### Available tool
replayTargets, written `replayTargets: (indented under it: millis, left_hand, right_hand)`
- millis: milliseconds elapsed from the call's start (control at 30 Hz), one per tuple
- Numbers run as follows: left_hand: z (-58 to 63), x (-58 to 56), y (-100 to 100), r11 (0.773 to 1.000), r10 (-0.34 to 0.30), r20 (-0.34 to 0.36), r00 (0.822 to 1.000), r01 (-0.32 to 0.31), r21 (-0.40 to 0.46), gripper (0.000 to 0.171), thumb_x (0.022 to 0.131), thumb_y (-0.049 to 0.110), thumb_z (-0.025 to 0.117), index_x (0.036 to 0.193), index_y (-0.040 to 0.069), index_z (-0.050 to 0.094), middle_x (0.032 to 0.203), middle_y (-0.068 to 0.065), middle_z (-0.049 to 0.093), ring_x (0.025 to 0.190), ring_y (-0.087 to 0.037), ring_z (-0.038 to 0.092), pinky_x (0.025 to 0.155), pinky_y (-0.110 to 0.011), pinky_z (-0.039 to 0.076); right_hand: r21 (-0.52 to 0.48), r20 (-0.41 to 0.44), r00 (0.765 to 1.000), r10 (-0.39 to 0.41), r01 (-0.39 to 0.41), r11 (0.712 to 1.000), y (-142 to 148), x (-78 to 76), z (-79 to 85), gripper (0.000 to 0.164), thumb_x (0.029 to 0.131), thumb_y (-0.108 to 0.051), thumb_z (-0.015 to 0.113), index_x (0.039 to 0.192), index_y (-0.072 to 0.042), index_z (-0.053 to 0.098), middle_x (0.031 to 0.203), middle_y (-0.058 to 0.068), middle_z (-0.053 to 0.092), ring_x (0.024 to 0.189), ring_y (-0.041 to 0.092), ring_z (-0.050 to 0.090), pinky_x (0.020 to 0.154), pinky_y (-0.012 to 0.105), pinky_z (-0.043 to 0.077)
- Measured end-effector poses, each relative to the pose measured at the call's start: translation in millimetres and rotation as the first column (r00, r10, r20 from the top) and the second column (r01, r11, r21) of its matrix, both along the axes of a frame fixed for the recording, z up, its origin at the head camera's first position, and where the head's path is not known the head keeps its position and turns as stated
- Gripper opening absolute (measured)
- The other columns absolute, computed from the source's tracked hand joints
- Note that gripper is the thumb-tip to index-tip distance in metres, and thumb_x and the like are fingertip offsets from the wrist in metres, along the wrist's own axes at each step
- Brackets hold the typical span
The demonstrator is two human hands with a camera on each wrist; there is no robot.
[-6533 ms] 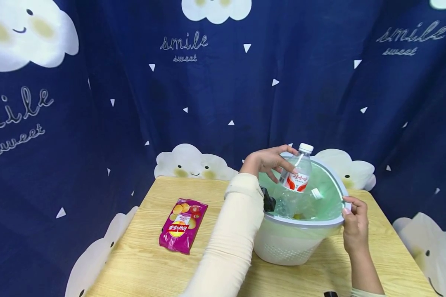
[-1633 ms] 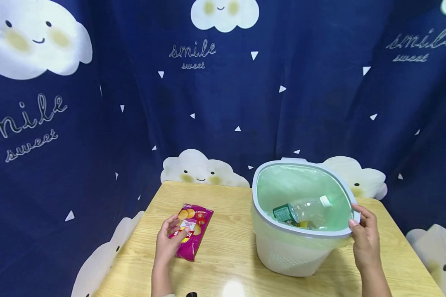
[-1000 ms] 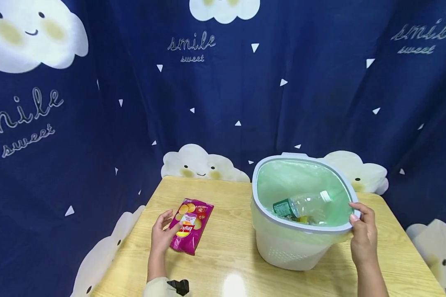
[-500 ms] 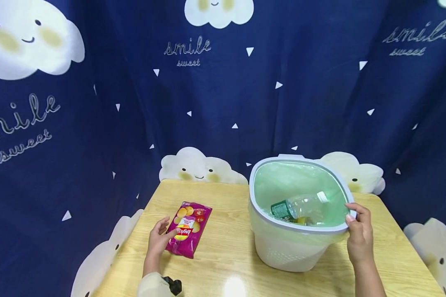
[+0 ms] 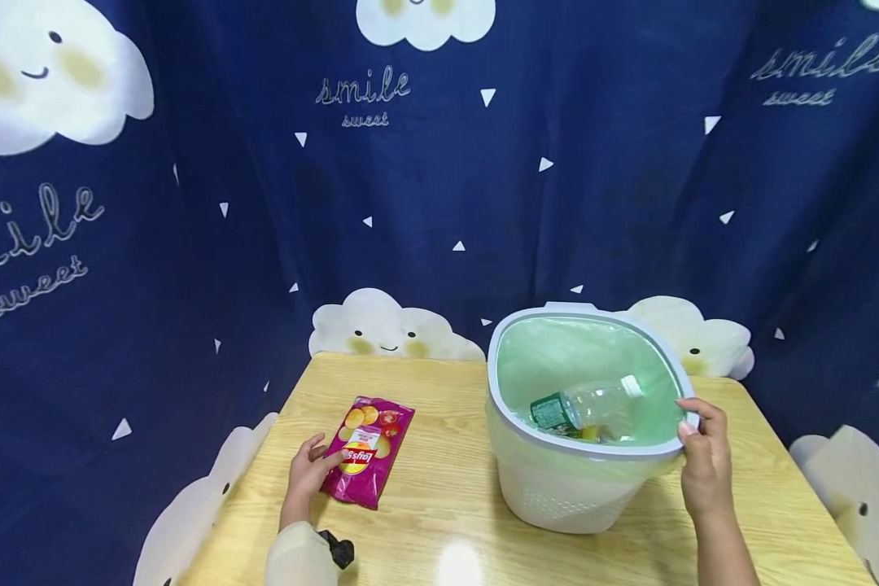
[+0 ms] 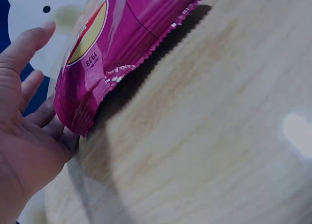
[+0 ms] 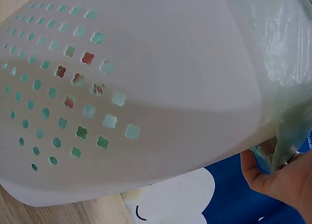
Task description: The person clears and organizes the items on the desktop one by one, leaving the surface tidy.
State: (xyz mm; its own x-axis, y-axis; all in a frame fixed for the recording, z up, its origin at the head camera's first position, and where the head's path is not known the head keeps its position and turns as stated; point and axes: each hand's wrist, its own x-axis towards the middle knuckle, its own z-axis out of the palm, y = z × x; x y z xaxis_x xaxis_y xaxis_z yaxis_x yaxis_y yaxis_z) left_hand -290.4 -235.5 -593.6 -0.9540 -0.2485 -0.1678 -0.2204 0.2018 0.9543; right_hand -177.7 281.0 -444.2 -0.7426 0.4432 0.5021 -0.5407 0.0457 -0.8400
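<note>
My left hand [image 5: 309, 472] is at the left edge of a purple Lay's chip bag [image 5: 378, 456] lying on the table. Its fingers are spread and loosely bent, with the thumb over the bag's edge in the head view. In the left wrist view the thumb is apart from the bag [image 6: 131, 34], while the other fingers are partly hidden behind its near corner. My right hand [image 5: 706, 456] pinches the right rim of a white trash bin [image 5: 557, 496]. Inside the bin's green liner [image 5: 557, 350] lies a clear plastic bottle [image 5: 601, 400] with a white cap and green label.
The wooden table [image 5: 439, 488] carries the bag on the left and the bin on the right. A dark blue curtain [image 5: 410, 187] with white clouds hangs behind and along the sides. Other items lie partly hidden under the bottle, one of them yellow [image 5: 591, 434].
Earlier my left hand held a red-labelled bottle over the bin; then it was over the chip bag. It has since drawn back slightly left. My right hand has stayed on the rim.
</note>
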Motion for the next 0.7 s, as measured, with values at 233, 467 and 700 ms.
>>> replayTargets:
  millis: [233, 467, 700]
  left_hand:
    - [1.6, -6.9, 4, 0.998, 0.023, 0.03, 0.999, -0.021, -0.051, 0.073, 0.078, 0.016, 0.075, 0.136, -0.003, 0.036, 0.125, -0.03, 0.047, 0.107, -0.04, 0.052, 0.084, -0.044, 0.047]
    - [3.2, -9.2, 12, 0.997, 0.034, 0.042, 0.999, -0.031, -0.071, 0.074, 0.074, 0.012, 0.078, 0.134, -0.006, 0.037, 0.117, -0.029, 0.051, 0.097, -0.038, 0.057, 0.072, -0.039, 0.052]
    - [2.2, -12.5, 13, 0.997, 0.039, 0.082, 0.996, -0.033, -0.073, 0.071, 0.074, 0.01, 0.076, 0.133, -0.006, 0.04, 0.116, -0.03, 0.051, 0.102, -0.04, 0.053, 0.084, -0.045, 0.045]
  right_hand:
    - [-0.028, 0.033, 0.999, -0.016, 0.017, 0.999, -2, -0.6, 1.4, 0.033, 0.086, -0.001, 0.036, 0.115, -0.001, 0.051, 0.102, 0.01, 0.048, 0.082, 0.017, 0.048, 0.067, 0.016, 0.041]
    - [-0.021, 0.031, 0.999, -0.01, 0.011, 1.0, -1, -0.7, 0.8, 0.032, 0.086, -0.001, 0.035, 0.114, -0.001, 0.051, 0.1, 0.01, 0.048, 0.08, 0.016, 0.049, 0.066, 0.016, 0.042]
    - [-0.031, -0.001, 1.0, 0.01, -0.01, 0.999, 0, -0.9, -0.9, 0.033, 0.086, 0.0, 0.035, 0.114, 0.0, 0.05, 0.098, 0.011, 0.048, 0.079, 0.015, 0.05, 0.065, 0.016, 0.042]
